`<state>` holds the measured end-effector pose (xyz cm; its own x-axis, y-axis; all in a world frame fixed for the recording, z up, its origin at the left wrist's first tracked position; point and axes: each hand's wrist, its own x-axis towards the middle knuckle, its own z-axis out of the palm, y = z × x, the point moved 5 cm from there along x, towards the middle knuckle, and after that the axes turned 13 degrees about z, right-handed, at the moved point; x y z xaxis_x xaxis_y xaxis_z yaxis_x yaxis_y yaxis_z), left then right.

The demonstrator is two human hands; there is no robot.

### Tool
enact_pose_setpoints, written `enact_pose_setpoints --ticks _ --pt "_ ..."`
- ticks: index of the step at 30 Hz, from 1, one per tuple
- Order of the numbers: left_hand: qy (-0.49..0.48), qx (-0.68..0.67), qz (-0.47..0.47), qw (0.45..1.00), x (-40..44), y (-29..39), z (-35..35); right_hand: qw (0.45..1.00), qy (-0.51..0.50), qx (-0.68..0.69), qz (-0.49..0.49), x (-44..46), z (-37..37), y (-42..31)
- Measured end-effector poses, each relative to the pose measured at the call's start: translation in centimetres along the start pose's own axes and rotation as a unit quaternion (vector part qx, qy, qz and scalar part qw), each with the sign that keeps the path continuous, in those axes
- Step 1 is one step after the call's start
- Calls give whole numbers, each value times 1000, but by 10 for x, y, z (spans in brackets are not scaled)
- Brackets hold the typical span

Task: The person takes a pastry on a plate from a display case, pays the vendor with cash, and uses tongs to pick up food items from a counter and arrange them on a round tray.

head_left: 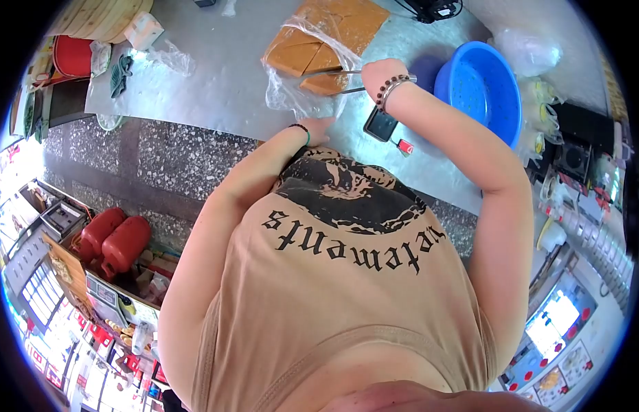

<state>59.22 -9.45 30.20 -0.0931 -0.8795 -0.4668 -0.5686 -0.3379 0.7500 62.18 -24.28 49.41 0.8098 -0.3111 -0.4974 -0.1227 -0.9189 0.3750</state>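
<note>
My right hand (384,74) is closed around the handle end of metal tongs (350,90), whose arms reach left over a small brown cake-like piece (324,84). Whether they grip it, I cannot tell. Behind it lies a large brown slab (347,27) with cut lines. A clear plastic bag (292,99) drapes over the slab's near left part and the metal table. Just below the bag, at the table's near edge, is my left hand (318,129); its fingers are mostly unclear and their hold cannot be made out.
A blue basin (481,96) stands on the right of the metal table (216,75). Near my right wrist lies a black phone-like device (380,125) with a red tag (405,147). Clear plastic (172,58) and a dark cloth (120,74) lie left. Red gas cylinders (125,245) stand lower left.
</note>
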Motion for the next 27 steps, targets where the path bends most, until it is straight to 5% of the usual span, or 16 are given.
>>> enact_pose_setpoints --ticks 6,9,11,13,15,18,19,21,27 --pt "77 -33 2 996 -19 0 -6 997 -28 16 -67 -17 20 54" --pt "76 -65 -32 994 -32 2 -9 986 -3 159 -49 -25 46 86" --pt "114 -36 -14 993 -28 -16 2 932 -49 352 -70 -34 57 91" --pt "107 -47 -26 993 -43 -6 -10 913 -61 398 -55 -52 57 81" --pt "133 -53 8 990 -49 -3 -15 858 -160 486 48 -60 76 77" --pt "201 -46 72 976 -70 -15 -22 835 26 549 -39 -76 79 49" --pt "209 -55 -16 976 -78 -30 -19 814 -89 573 32 -82 77 36" --pt "293 -114 -34 949 -124 -32 -39 723 -130 675 70 -84 78 11" --pt "482 -186 -126 847 -246 -47 -51 622 -158 767 -27 -41 61 -31"
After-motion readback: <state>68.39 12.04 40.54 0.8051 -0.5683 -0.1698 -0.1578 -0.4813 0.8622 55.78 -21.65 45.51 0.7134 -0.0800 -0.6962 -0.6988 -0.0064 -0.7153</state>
